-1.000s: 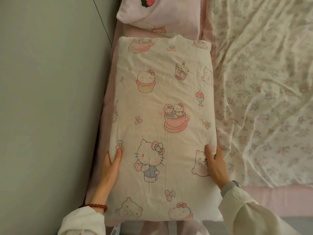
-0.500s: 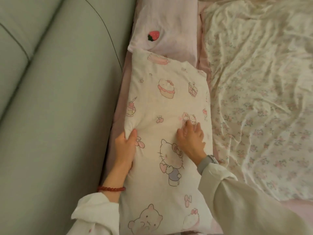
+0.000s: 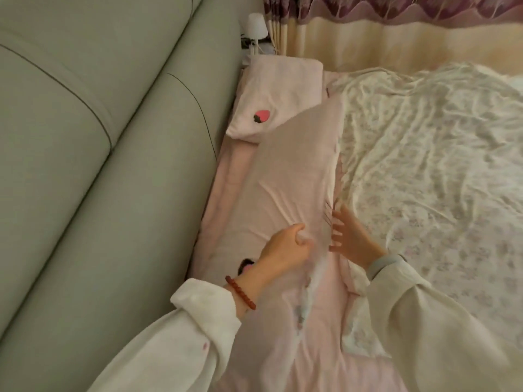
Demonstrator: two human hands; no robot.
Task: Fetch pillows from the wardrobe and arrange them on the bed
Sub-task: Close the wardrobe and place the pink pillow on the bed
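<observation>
A long pillow [image 3: 294, 171] lies along the left side of the bed with its plain pink side up; a blurred strip of its cartoon-print side [image 3: 310, 281] shows at the near end. My left hand [image 3: 285, 246] pinches a fold of this pillow near its right edge. Just to the right, my right hand [image 3: 351, 236] hovers with fingers spread and holds nothing. A second pale pink pillow with a strawberry patch [image 3: 280, 91] rests at the far end, its corner tucked under the long pillow.
A padded grey-green headboard [image 3: 85, 137] runs along the left. A rumpled floral duvet [image 3: 424, 165] covers the bed's right part. The pink sheet [image 3: 223, 182] shows beside the headboard. A small white lamp [image 3: 256, 25] and curtains [image 3: 396, 32] stand beyond the bed.
The pillow has turned over from its cartoon-print face to its plain pink face. My left hand moved right and closed on its fabric; my right hand lifted off and opened. The view tilted up.
</observation>
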